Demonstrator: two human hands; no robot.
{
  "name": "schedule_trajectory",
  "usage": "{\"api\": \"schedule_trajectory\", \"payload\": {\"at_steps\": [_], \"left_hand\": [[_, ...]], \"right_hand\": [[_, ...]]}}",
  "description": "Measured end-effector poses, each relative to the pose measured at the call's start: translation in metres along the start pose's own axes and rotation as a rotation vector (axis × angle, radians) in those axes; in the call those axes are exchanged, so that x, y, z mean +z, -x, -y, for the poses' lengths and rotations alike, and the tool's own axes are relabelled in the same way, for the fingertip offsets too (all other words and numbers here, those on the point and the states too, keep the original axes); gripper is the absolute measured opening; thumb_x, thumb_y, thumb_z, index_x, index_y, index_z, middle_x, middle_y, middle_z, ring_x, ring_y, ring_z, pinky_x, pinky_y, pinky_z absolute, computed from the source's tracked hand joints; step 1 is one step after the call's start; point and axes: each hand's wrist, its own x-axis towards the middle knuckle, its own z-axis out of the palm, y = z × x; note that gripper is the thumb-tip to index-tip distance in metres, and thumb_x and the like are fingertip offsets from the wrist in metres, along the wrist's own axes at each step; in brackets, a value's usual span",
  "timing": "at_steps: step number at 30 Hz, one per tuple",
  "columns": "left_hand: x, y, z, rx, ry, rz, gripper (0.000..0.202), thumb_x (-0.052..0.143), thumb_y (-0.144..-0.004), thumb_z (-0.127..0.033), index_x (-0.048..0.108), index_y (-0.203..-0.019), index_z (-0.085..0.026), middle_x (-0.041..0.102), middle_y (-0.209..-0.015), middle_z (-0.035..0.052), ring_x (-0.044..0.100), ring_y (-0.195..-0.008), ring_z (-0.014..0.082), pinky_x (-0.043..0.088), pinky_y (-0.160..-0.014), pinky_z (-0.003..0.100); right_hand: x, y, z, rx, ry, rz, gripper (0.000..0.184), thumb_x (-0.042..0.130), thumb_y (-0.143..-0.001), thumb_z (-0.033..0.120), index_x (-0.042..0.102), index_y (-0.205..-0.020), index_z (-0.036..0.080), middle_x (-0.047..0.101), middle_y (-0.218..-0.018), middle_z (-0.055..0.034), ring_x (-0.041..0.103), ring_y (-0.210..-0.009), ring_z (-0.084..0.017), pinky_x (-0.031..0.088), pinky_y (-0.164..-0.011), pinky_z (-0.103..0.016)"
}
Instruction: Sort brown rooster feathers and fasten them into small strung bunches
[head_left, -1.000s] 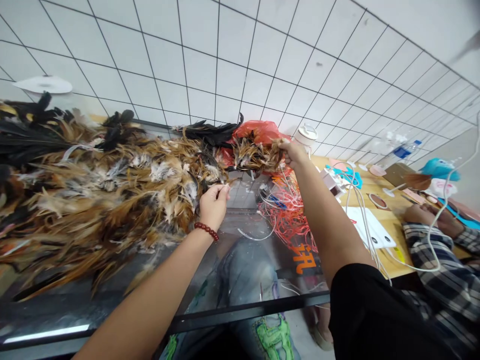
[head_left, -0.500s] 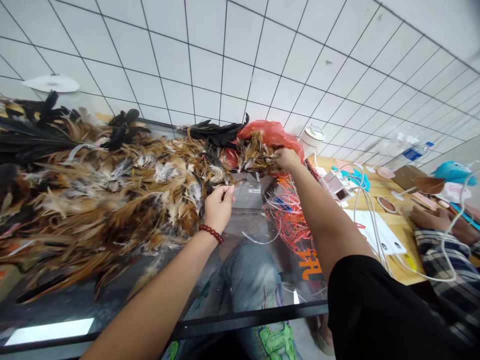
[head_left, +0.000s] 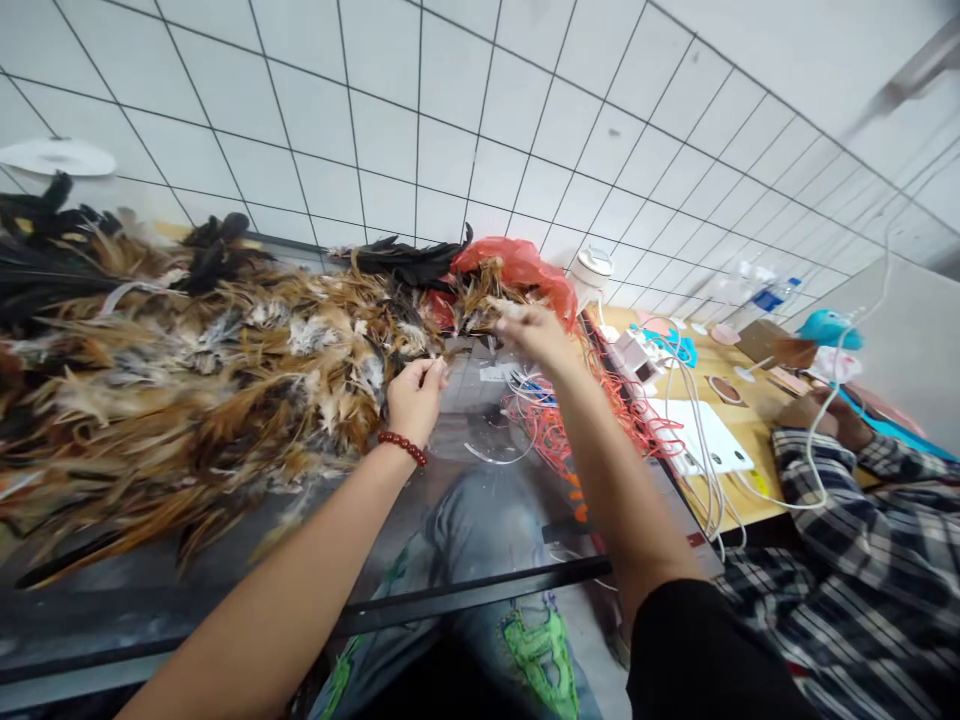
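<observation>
A big heap of brown, white and black feathers (head_left: 187, 370) covers the left of a glass table (head_left: 480, 470). My left hand (head_left: 414, 392), a red bead bracelet on its wrist, pinches the white quill ends of a small bunch of feathers at the heap's right edge. My right hand (head_left: 529, 328) is blurred by motion and hovers beside a smaller clump of brown feathers (head_left: 480, 295) lying on a red plastic bag (head_left: 525, 268). Its fingers look curled around a few feathers, but the blur hides what they grip.
A tangle of red and white strings (head_left: 570, 420) lies right of my hands. A white cup (head_left: 591, 272) stands behind the bag. On a wooden table at right, cables and a white board (head_left: 709, 445) lie by a person in a plaid sleeve (head_left: 840, 520).
My right hand has drawn back from the clump on the red bag toward my left hand. The left hand has barely moved. The view has shifted slightly to the right.
</observation>
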Motion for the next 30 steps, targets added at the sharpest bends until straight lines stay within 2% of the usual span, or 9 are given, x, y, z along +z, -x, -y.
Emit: {"api": "schedule_trajectory", "payload": {"at_steps": [4,8,10,13,16,20,23,26,30], "left_hand": [[-0.003,0.000,0.001,0.009,0.072,0.009,0.023,0.062,-0.077,-0.040,0.066,-0.077,-0.017,0.057,-0.059,-0.0016,0.042,-0.047,0.0094,0.031,-0.048,0.023],[-0.005,0.001,-0.001,-0.014,0.112,0.000,0.026,0.064,-0.074,-0.042,0.066,-0.078,-0.016,0.056,-0.060,-0.0018,0.042,-0.048,0.0088,0.031,-0.048,0.023],[-0.005,0.002,-0.003,-0.026,0.119,-0.007,0.027,0.064,-0.073,-0.043,0.065,-0.076,-0.016,0.055,-0.060,-0.0017,0.042,-0.048,0.0088,0.030,-0.048,0.023],[-0.004,0.002,-0.005,-0.035,0.123,-0.006,0.029,0.065,-0.072,-0.046,0.063,-0.073,-0.017,0.055,-0.060,-0.0017,0.041,-0.048,0.0088,0.030,-0.049,0.024],[-0.004,0.002,-0.006,-0.029,0.120,0.000,0.030,0.066,-0.072,-0.046,0.063,-0.073,-0.017,0.055,-0.060,-0.0018,0.041,-0.048,0.0088,0.030,-0.049,0.024],[-0.004,0.001,-0.003,-0.014,0.125,0.008,0.028,0.066,-0.072,-0.044,0.064,-0.074,-0.016,0.055,-0.059,-0.0020,0.041,-0.048,0.0085,0.030,-0.049,0.024],[-0.005,0.001,-0.003,-0.006,0.125,0.009,0.027,0.066,-0.073,-0.042,0.066,-0.076,-0.015,0.056,-0.059,-0.0019,0.042,-0.048,0.0080,0.031,-0.048,0.023],[-0.006,0.002,-0.007,-0.038,0.157,0.003,0.028,0.069,-0.072,-0.042,0.067,-0.078,-0.015,0.057,-0.059,-0.0017,0.044,-0.048,0.0076,0.034,-0.049,0.022],[-0.006,0.002,-0.010,-0.088,0.258,-0.016,0.034,0.074,-0.065,-0.045,0.068,-0.078,-0.014,0.062,-0.064,0.0006,0.052,-0.054,0.0095,0.042,-0.053,0.023]], "right_hand": [[0.046,0.034,-0.029,0.070,0.130,0.078,0.016,0.070,-0.069,0.027,0.068,-0.081,0.017,0.063,-0.072,0.0019,0.053,-0.063,-0.012,0.047,-0.069,-0.027],[0.052,0.044,-0.042,-0.063,0.145,-0.016,0.053,0.072,-0.065,0.017,0.063,-0.117,0.019,0.061,-0.121,-0.0074,0.056,-0.066,-0.009,0.050,-0.076,-0.028],[0.048,0.046,-0.045,-0.112,0.144,-0.178,0.046,0.065,-0.073,0.020,0.062,-0.119,0.018,0.056,-0.130,-0.0109,0.058,-0.071,-0.011,0.050,-0.077,-0.028],[0.047,0.050,-0.051,-0.147,0.230,-0.300,0.028,0.053,-0.085,0.024,0.067,-0.108,0.020,0.064,-0.114,-0.0091,0.061,-0.086,-0.017,0.050,-0.083,-0.030],[0.053,0.051,-0.055,-0.192,0.440,-0.150,0.026,0.049,-0.089,0.022,0.070,-0.103,0.024,0.067,-0.106,-0.0067,0.059,-0.100,-0.021,0.047,-0.092,-0.033],[0.066,0.046,-0.052,-0.204,0.775,0.085,0.040,0.046,-0.089,0.016,0.064,-0.122,0.030,0.062,-0.117,-0.0072,0.055,-0.106,-0.024,0.044,-0.092,-0.037],[0.070,0.043,-0.050,-0.156,0.935,0.087,0.033,0.045,-0.091,0.019,0.066,-0.115,0.027,0.060,-0.117,-0.0117,0.052,-0.107,-0.028,0.043,-0.089,-0.041],[0.071,0.043,-0.052,-0.099,0.804,-0.039,0.021,0.047,-0.090,0.020,0.066,-0.097,0.022,0.060,-0.115,-0.0118,0.051,-0.109,-0.027,0.041,-0.091,-0.041],[0.081,0.047,-0.052,-0.015,0.071,-0.133,0.013,0.053,-0.086,0.031,0.060,-0.083,0.020,0.064,-0.086,-0.0027,0.057,-0.082,-0.017,0.046,-0.077,-0.030]]}}
